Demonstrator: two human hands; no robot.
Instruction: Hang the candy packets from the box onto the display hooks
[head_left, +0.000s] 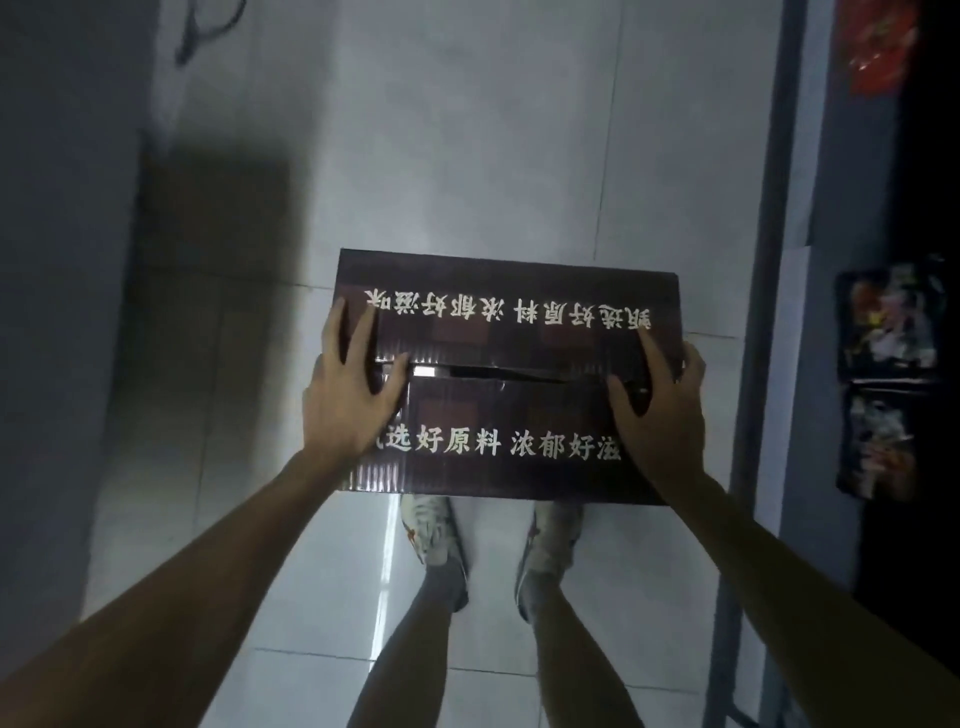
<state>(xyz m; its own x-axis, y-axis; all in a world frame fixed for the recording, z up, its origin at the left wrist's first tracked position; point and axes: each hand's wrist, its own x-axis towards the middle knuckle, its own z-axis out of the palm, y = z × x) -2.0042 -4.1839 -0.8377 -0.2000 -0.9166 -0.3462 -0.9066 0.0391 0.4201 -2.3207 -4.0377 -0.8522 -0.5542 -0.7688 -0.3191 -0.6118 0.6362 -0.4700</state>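
Head view, looking straight down. A dark box (519, 322) with pale lettering lies between the two hands, its long axis running from the left hand (353, 384) to the right hand (660, 400). It sits over the tiled floor (467, 156), just ahead of the person's shoes (431, 525).

Its two top flaps are closed and meet at a seam (493, 371) that runs hand to hand. The left hand presses flat on its end, fingers spread across the seam. The right hand holds the other end, thumb and forefinger on top, the other fingers bent over the edge. Both hands are equally near.

The likely next step is opening the flaps. Beyond the right hand, candy packets (888, 332) already hang on a rack (769, 260).
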